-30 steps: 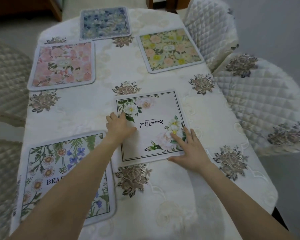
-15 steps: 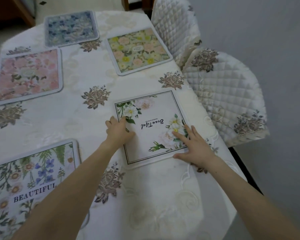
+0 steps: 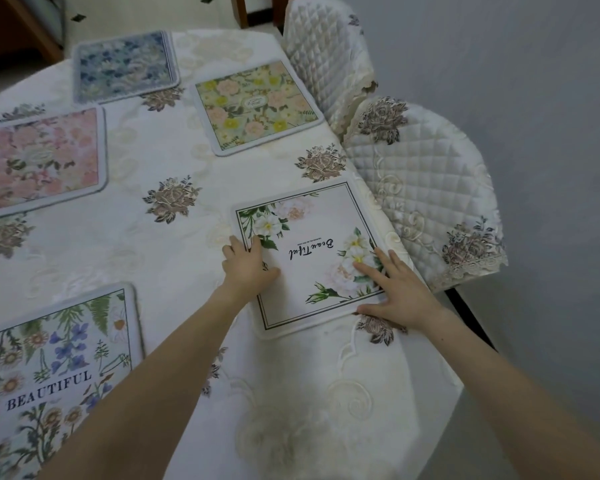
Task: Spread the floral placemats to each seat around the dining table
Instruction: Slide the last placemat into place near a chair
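A white placemat with white flowers and script lettering [image 3: 309, 251] lies flat by the table's right edge, in front of the nearer quilted chair. My left hand [image 3: 246, 268] presses flat on its left side, fingers together. On its lower right corner rests my right hand [image 3: 399, 292], fingers spread, palm down. Neither hand grips it. Other placemats lie around the table [image 3: 174, 237]: a wildflower one reading BEAUTIFUL [image 3: 49, 372] at near left, a pink one [image 3: 39, 157] at left, a blue one [image 3: 123, 65] at the far end, a yellow-green one [image 3: 257, 107] at far right.
Two chairs with quilted cream covers stand along the right side, one near [image 3: 430, 188] and one farther back [image 3: 326, 53]. The embroidered cream tablecloth hangs over the table's near right corner. Grey floor lies to the right.
The white placemat has slid right, toward the table's right edge, with both hands staying on it. My view has swung right, so the other mats sit further left in frame.
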Demonstrator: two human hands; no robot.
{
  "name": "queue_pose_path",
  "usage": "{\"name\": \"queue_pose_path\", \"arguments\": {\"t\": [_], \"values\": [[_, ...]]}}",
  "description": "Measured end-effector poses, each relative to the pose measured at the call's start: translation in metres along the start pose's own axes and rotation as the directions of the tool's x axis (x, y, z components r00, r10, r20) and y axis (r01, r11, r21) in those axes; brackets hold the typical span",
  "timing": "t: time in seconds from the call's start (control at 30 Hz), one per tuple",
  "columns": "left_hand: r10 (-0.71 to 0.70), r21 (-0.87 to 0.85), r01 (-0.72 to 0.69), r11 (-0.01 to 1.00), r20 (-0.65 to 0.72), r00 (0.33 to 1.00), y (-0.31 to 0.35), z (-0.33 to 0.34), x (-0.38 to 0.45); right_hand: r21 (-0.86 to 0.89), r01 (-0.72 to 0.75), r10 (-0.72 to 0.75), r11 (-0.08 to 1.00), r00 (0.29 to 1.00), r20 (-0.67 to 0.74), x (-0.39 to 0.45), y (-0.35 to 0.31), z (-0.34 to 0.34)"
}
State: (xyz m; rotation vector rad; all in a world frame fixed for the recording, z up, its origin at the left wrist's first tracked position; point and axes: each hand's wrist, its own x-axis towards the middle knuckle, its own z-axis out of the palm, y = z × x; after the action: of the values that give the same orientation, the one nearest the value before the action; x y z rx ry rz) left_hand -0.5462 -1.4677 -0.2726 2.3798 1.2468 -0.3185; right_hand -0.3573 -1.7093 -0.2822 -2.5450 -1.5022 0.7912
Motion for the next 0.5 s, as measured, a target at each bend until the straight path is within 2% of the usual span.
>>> {"name": "queue_pose_path", "arguments": {"t": [0.13, 0.37, 0.5], "values": [[0.115, -0.055, -0.114, 0.992, 0.013, 0.993, -0.022, 0.003, -0.013, -0.009, -0.011, 0.011, 1.0, 1.0, 0.001, 0.002, -0.005, 0.001], [0.343, -0.02, -0.343, 0.939, 0.105, 0.933, -0.062, 0.013, -0.025, -0.066, 0.035, -0.034, 0.997, 0.999, 0.013, 0.003, -0.022, 0.007], [0.406, 0.007, -0.411, 0.912, 0.137, 0.904, -0.073, 0.016, -0.024, -0.074, 0.06, -0.059, 0.995, 0.998, 0.016, 0.004, -0.02, 0.006]]}}
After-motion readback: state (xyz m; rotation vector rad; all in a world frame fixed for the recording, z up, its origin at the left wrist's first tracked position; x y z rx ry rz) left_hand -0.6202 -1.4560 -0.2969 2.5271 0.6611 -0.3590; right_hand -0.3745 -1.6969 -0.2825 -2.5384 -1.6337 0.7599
